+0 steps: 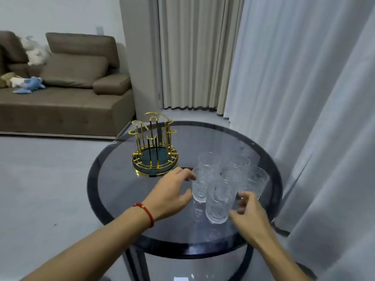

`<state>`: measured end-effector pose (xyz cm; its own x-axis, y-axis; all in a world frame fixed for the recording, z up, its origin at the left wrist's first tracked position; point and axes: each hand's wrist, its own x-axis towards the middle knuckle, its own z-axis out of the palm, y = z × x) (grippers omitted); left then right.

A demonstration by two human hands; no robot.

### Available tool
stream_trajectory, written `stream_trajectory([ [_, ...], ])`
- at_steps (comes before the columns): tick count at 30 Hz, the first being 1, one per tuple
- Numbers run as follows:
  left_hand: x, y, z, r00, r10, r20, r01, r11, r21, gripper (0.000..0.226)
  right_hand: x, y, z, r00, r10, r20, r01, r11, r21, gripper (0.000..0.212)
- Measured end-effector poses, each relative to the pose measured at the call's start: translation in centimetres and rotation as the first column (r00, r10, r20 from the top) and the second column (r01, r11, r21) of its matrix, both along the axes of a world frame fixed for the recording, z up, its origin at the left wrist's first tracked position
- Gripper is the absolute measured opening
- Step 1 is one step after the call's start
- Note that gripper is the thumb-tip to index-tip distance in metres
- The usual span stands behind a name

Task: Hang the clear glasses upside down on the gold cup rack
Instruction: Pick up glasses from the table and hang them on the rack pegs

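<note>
Several clear patterned glasses stand upright in a cluster on the right half of a round dark glass table (121, 185). The nearest glass (218, 201) stands at the front of the cluster. Another glass (199, 184) is just left of it. The gold cup rack (155, 147) with a dark round base stands at the table's back left, its pegs bare. My left hand (172, 193) reaches toward the left glass with fingers spread, fingertips at its rim. My right hand (248, 214) is open beside the nearest glass, fingers curled close to its right side.
Pale curtains (304, 98) hang close along the right side of the table. A brown sofa (67, 88) with soft toys stands at the back left across a grey floor. A red bracelet is on my left wrist.
</note>
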<state>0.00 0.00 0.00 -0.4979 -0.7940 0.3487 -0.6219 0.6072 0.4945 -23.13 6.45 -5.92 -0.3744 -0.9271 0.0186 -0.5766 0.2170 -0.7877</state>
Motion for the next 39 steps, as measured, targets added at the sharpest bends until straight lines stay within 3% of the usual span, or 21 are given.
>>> stream_trajectory([
  [2, -0.8, 0.5, -0.7, 0.998, 0.044, -0.052, -0.037, 0.991, 0.131, 0.027, 0.9, -0.1, -1.0, 0.989, 0.106, 0.107, -0.115, 0.99, 0.084, 0.087],
  [3, -1.3, 0.7, -1.1, 0.995, 0.057, -0.079, -0.042, 0.983, 0.179, 0.025, 1.3, 0.0, -1.3, 0.982, 0.135, 0.131, -0.146, 0.987, 0.071, 0.092],
  [8, -2.4, 1.7, -1.6, 0.973, 0.109, -0.204, -0.033, 0.939, 0.342, 0.031, 2.7, -0.1, -0.5, 0.992, 0.084, 0.099, -0.08, 0.996, -0.043, 0.064],
  [11, -2.2, 2.5, -2.2, 0.965, 0.105, -0.24, -0.013, 0.933, 0.359, 0.061, 2.9, 1.0, 0.0, 0.995, 0.069, 0.066, -0.059, 0.988, -0.145, 0.063],
  [13, -1.9, 2.6, -1.8, 0.942, 0.083, -0.324, 0.087, 0.874, 0.479, 0.083, 3.3, 1.5, 0.6, 0.992, 0.124, -0.022, -0.125, 0.966, -0.224, 0.07],
  [16, -1.2, 1.4, -1.0, 0.838, 0.106, -0.536, 0.245, 0.804, 0.542, 0.076, 4.5, 0.7, 2.8, 0.962, 0.227, -0.152, -0.261, 0.928, -0.267, 0.084],
  [19, 0.4, -1.1, -0.2, 0.601, 0.28, -0.749, 0.351, 0.749, 0.562, 0.055, 5.8, -2.0, 5.2, 0.935, 0.299, -0.191, -0.346, 0.887, -0.306, 0.089],
  [22, 1.7, -3.4, -0.1, 0.383, 0.353, -0.853, 0.505, 0.694, 0.514, 0.048, 7.1, -5.2, 7.3, 0.942, 0.323, -0.092, -0.335, 0.916, -0.222, 0.078],
  [24, 2.0, -4.7, -0.3, 0.302, 0.389, -0.87, 0.563, 0.664, 0.492, 0.049, 8.1, -7.3, 8.5, 0.938, 0.347, -0.007, -0.345, 0.931, -0.122, 0.062],
  [26, 2.1, -6.2, -1.0, 0.278, 0.417, -0.865, 0.556, 0.665, 0.499, 0.045, 8.7, -9.2, 9.7, 0.923, 0.369, 0.11, -0.358, 0.928, -0.105, 0.048],
  [27, 2.3, -7.0, -1.6, 0.316, 0.431, -0.845, 0.463, 0.707, 0.534, 0.047, 8.6, -10.1, 10.3, 0.928, 0.355, 0.114, -0.343, 0.932, -0.114, 0.045],
  [29, 3.2, -8.7, -3.6, 0.514, 0.475, -0.714, 0.024, 0.824, 0.566, 0.052, 7.7, -12.1, 11.6, 0.958, 0.282, 0.052, -0.272, 0.951, -0.143, 0.048],
  [31, 4.4, -10.1, -6.2, 0.702, 0.562, -0.438, -0.444, 0.826, 0.347, 0.046, 6.5, -14.7, 13.1, 0.982, 0.187, -0.005, -0.184, 0.965, -0.185, 0.056],
  [32, 4.8, -10.7, -7.6, 0.751, 0.6, -0.276, -0.556, 0.8, 0.226, 0.042, 6.0, -16.4, 13.9, 0.99, 0.139, -0.029, -0.142, 0.969, -0.202, 0.061],
  [35, 5.3, -11.7, -10.8, 0.796, 0.603, 0.049, -0.603, 0.786, 0.135, 0.066, 5.9, -22.7, 16.1, 0.995, 0.076, -0.07, -0.091, 0.968, -0.233, 0.078],
  [39, 5.1, -12.0, -12.3, 0.788, 0.56, 0.254, -0.59, 0.806, 0.054, 0.081, 8.6, -30.5, 18.2, 0.984, 0.167, -0.061, -0.177, 0.952, -0.249, 0.087],
])
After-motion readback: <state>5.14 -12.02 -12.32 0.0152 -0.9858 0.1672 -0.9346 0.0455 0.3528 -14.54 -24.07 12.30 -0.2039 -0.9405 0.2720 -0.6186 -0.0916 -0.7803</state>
